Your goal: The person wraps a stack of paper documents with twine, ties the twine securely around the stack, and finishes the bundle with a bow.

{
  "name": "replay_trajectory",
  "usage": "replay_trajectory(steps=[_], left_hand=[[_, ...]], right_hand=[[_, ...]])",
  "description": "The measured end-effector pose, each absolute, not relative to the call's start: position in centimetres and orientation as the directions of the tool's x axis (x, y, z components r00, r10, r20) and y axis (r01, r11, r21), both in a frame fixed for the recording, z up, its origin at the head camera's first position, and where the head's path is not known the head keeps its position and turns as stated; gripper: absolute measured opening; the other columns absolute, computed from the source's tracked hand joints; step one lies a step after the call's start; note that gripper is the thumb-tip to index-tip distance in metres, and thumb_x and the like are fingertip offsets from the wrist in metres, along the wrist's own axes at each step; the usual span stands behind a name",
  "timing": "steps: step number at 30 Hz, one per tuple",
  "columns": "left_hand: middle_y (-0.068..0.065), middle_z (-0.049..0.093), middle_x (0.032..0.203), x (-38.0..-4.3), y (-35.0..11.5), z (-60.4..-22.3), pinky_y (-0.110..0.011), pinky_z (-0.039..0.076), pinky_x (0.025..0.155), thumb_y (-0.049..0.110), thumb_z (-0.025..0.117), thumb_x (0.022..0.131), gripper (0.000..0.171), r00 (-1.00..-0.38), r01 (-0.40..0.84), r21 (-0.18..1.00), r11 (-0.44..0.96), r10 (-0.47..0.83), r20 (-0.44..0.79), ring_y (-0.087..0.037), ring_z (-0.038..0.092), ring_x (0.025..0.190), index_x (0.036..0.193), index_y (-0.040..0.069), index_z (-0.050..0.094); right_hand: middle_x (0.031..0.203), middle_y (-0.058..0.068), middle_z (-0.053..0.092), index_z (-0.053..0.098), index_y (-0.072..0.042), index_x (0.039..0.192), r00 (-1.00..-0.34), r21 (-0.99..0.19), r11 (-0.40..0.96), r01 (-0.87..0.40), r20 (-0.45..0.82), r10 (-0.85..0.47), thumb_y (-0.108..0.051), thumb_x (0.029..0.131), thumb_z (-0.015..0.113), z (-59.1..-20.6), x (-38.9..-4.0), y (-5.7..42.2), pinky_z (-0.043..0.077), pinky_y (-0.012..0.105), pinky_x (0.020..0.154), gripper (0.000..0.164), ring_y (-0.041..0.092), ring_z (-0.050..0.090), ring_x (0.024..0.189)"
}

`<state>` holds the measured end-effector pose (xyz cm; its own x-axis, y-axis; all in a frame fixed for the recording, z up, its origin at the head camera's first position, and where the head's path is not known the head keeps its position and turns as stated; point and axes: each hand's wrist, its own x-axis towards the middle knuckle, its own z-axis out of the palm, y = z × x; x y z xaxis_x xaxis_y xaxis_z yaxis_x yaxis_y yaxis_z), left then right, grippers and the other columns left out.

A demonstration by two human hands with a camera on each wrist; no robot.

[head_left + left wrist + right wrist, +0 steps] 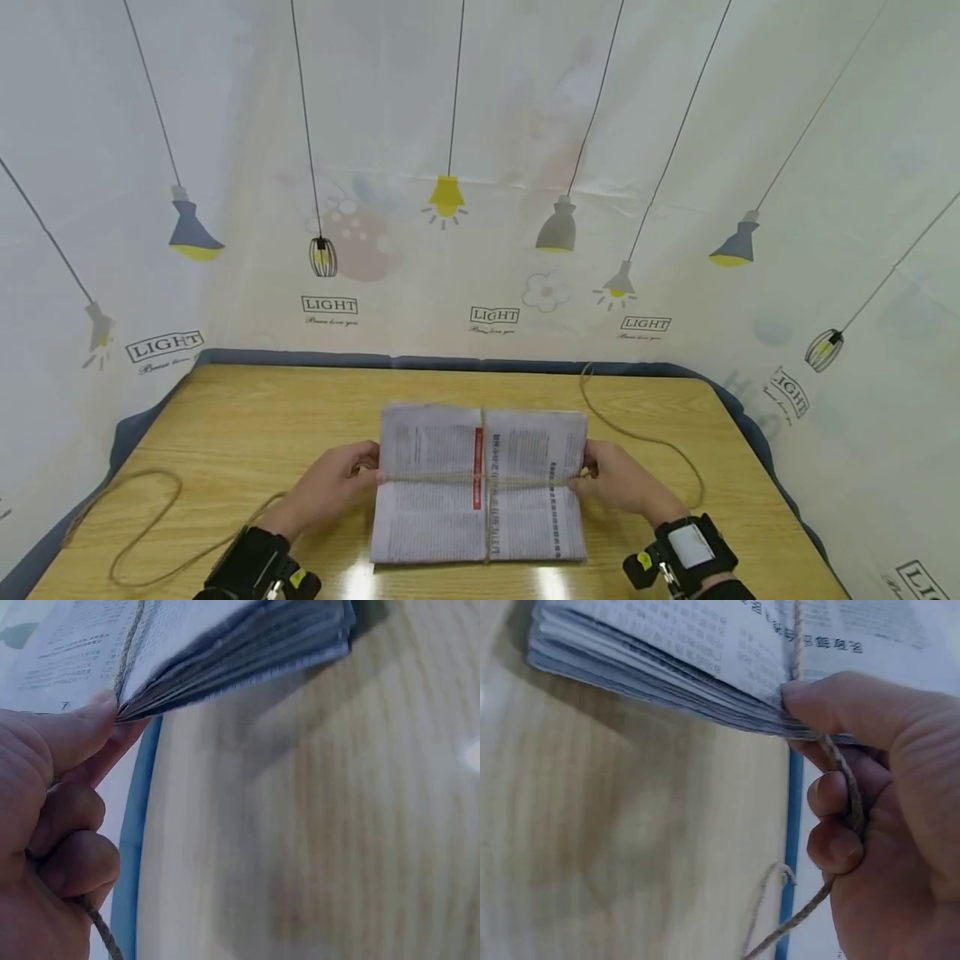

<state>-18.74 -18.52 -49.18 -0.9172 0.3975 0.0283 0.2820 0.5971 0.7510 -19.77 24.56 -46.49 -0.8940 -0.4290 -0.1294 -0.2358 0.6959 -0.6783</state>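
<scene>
Stack (450,500) of folded newspaper on the table (300,408), mid-width, toward the near side; whether its side edges are lifted a little, cannot tell. String (853,791) crosses its top both ways, meeting near the middle

Left hand (333,483): narrow, thumb on top by the string, a finger under the left edge, other fingers curled, string coming out below them. Right hand (618,479): same pinch at the right edge, string passing through curled fingers

Step in hand, as I judge it: holding the string taut across the stack at both side edges. Done well: thumbs firm where the string meets the edge, pull even from both sides, crossing kept central, sheets squared so the rim does not crumple. Too hard a pinch could bend the loose page edges; too slack, the string may wander

Counts: stack, 1; sheets, too tight to count. String lines on top, 2; loose tails, 2, a looping one at left, one curving to the far edge at right; one length or two, cannot tell. Hands, 2. Wrist units (693,546), 2. Table, 1. On the cloth (405,100) behind: printed lamps (447,197), 8; LIGHT labels (330,306), 6, lowest right cut off
</scene>
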Motion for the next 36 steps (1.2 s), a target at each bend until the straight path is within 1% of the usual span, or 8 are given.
replay_trajectory(steps=[6,12,18,21,24,27,32,36], left_hand=[[0.004,0.072,0.107,-19.3,-18.4,-47.4,-0.034,0.051,0.079,0.026,0.064,0.095,0.021,-0.92,0.373,0.642,0.67,0.358,0.16,-0.014,0.067,0.098,0.115,0.019,0.064],[0.003,0.074,0.099,-19.9,-18.3,-46.4,-0.025,0.046,0.062,0.021,0.068,0.091,0.025,-0.878,0.468,0.463,0.752,0.337,0.341,-0.006,0.063,0.072,0.116,0.022,0.064],[-0.002,0.074,0.105,-20.1,-18.3,-45.8,-0.032,0.053,0.066,0.008,0.072,0.087,0.034,-0.778,0.551,0.281,0.786,0.362,0.514,-0.013,0.068,0.076,0.118,0.019,0.065],[-0.001,0.074,0.105,-20.3,-18.2,-45.8,-0.032,0.054,0.065,0.008,0.073,0.085,0.032,-0.69,0.608,0.162,0.777,0.417,0.591,-0.014,0.07,0.078,0.115,0.018,0.066],[-0.001,0.074,0.106,-20.4,-18.1,-46.2,-0.031,0.056,0.067,0.01,0.073,0.084,0.029,-0.611,0.646,0.053,0.761,0.474,0.634,-0.016,0.073,0.087,0.112,0.017,0.067],[-0.001,0.075,0.106,-20.3,-18.2,-46.9,-0.029,0.056,0.064,0.012,0.073,0.084,0.028,-0.579,0.653,-0.006,0.757,0.505,0.64,-0.016,0.073,0.085,0.111,0.016,0.068],[0.002,0.075,0.105,-19.7,-18.5,-48.5,-0.024,0.054,0.058,0.012,0.073,0.083,0.024,-0.579,0.639,-0.052,0.767,0.525,0.624,-0.012,0.072,0.076,0.105,0.019,0.066],[0.006,0.074,0.104,-18.9,-18.2,-49.6,-0.02,0.054,0.061,0.013,0.077,0.081,0.026,-0.606,0.636,-0.056,0.769,0.544,0.58,-0.006,0.071,0.074,0.104,0.022,0.069]], right_hand=[[0.094,-0.003,0.065,0.062,-0.014,0.118,-0.916,-0.64,0.716,-0.278,-0.048,-0.398,-0.012,0.087,0.071,-45.0,-20.2,24.3,0.041,0.024,0.06,0.032,0.012,0.051,0.075],[0.111,-0.002,0.069,0.064,-0.017,0.122,-0.893,-0.579,0.702,-0.415,0.111,-0.436,-0.004,0.087,0.071,-44.2,-20.5,24.3,0.05,0.028,0.074,0.039,0.013,0.06,0.09],[0.098,-0.004,0.073,0.071,-0.014,0.102,-0.763,-0.381,0.666,-0.642,0.411,-0.5,0.0,0.08,0.076,-44.7,-21.0,24.2,0.052,0.035,0.078,0.027,0.013,0.064,0.088],[0.097,-0.001,0.073,0.07,-0.01,0.103,-0.67,-0.273,0.649,-0.71,0.546,-0.503,0.0,0.075,0.079,-45.6,-21.5,23.9,0.052,0.037,0.078,0.031,0.014,0.065,0.086],[0.098,0.002,0.073,0.069,-0.008,0.103,-0.622,-0.207,0.657,-0.725,0.607,-0.495,-0.004,0.074,0.079,-46.8,-21.6,23.6,0.05,0.042,0.086,0.031,0.017,0.068,0.09],[0.1,0.002,0.073,0.069,-0.01,0.104,-0.643,-0.204,0.681,-0.703,0.591,-0.487,-0.01,0.073,0.08,-47.5,-21.2,23.3,0.048,0.046,0.093,0.033,0.019,0.068,0.094],[0.103,-0.002,0.069,0.069,-0.017,0.102,-0.762,-0.246,0.767,-0.593,0.48,-0.435,0.002,0.071,0.081,-48.1,-19.9,23.0,0.052,0.04,0.09,0.038,0.017,0.064,0.099],[0.106,-0.004,0.068,0.072,-0.022,0.101,-0.832,-0.278,0.811,-0.514,0.394,-0.391,0.01,0.074,0.075,-49.1,-19.1,23.2,0.053,0.036,0.089,0.042,0.015,0.063,0.103]])
